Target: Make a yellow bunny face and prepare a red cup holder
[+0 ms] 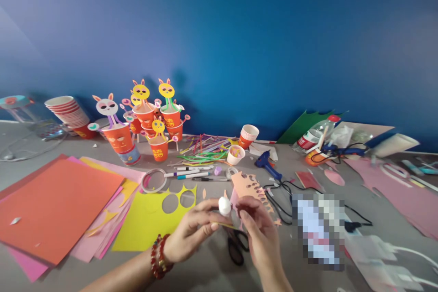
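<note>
Left hand [190, 230]: grip clamped, thumb and fingers pinching thin flat yellow paper piece [224, 225], seen nearly edge-on, long axis crosswise, far end pointing toward right hand [260, 228]; small smooth white rounded object [225, 205] just above paper, between hands, nearer left; right fingers curled beside it, cannot tell whether clamped on anything; black-handled scissors [235, 250] on grey counter [191, 273] below

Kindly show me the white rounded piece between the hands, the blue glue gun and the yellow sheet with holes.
White rounded piece [225, 205]: head view, front surface.
Blue glue gun [268, 165]: head view, casing.
Yellow sheet [148, 219]: head view, uncut area.
</note>
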Demonstrator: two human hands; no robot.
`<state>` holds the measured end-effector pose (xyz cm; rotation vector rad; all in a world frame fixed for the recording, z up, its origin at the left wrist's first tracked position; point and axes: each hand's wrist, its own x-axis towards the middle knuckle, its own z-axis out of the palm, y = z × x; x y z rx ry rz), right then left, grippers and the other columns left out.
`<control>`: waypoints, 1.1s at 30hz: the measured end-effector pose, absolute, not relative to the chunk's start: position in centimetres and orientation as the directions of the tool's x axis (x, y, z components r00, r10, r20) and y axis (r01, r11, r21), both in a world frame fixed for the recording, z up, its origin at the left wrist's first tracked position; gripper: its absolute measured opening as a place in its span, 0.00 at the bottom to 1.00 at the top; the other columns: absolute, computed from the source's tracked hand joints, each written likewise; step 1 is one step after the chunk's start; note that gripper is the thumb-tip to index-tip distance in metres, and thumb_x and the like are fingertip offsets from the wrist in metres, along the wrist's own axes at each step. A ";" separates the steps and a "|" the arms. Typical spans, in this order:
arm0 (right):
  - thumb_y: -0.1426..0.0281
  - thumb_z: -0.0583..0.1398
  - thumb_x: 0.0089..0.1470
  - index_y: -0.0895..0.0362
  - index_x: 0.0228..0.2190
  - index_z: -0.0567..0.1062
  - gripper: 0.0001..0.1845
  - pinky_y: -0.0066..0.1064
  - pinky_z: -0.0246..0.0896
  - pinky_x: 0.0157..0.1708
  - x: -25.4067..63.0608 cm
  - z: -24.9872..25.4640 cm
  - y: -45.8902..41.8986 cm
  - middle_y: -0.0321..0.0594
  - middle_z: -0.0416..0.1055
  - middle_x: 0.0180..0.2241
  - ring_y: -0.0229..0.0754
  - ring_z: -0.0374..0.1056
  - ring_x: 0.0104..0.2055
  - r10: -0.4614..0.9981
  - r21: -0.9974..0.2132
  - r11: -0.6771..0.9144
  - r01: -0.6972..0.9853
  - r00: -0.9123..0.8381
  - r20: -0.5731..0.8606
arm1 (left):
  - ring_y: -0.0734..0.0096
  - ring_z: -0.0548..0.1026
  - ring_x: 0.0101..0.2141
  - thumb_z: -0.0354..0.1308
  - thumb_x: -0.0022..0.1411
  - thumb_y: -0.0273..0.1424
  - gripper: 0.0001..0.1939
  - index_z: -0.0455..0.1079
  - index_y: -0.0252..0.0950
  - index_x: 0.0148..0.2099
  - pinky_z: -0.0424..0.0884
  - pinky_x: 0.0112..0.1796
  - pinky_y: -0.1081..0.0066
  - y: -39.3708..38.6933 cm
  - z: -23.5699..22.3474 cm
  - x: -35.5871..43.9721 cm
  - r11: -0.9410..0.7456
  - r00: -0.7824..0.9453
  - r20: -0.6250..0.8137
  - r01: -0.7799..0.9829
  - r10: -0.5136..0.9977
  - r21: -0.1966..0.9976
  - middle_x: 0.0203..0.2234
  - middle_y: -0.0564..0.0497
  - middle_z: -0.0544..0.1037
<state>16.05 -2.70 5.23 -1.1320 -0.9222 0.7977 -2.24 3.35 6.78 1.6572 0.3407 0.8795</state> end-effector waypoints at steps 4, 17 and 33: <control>0.68 0.67 0.55 0.53 0.34 0.79 0.03 0.28 0.70 0.33 16.6 7.1 -2.6 0.38 0.75 0.32 0.42 0.72 0.34 0.889 -0.946 0.304 0.113 0.322 0.325 | 0.56 0.73 0.52 0.51 0.72 0.36 0.17 0.79 0.37 0.49 0.67 0.55 0.61 3.3 7.1 -2.0 -0.260 0.700 0.363 -0.254 0.615 0.932 0.51 0.40 0.77; 0.69 0.65 0.58 0.54 0.31 0.78 0.04 0.28 0.68 0.32 16.4 6.4 -1.6 0.39 0.73 0.30 0.41 0.70 0.33 0.811 -0.904 0.399 0.154 0.400 0.426 | 0.59 0.77 0.44 0.51 0.71 0.37 0.18 0.81 0.34 0.43 0.70 0.49 0.64 3.3 7.5 -1.8 -0.122 0.730 0.309 -0.299 0.609 0.946 0.42 0.40 0.80; 0.63 0.61 0.56 0.54 0.42 0.79 0.13 0.40 0.73 0.43 21.0 2.4 6.9 0.46 0.81 0.42 0.50 0.77 0.41 0.946 -0.870 0.157 0.468 0.180 0.268 | 0.55 0.73 0.52 0.53 0.70 0.38 0.18 0.82 0.35 0.39 0.66 0.55 0.64 3.0 5.2 -1.5 -0.081 0.675 0.187 -0.186 0.713 0.979 0.41 0.42 0.82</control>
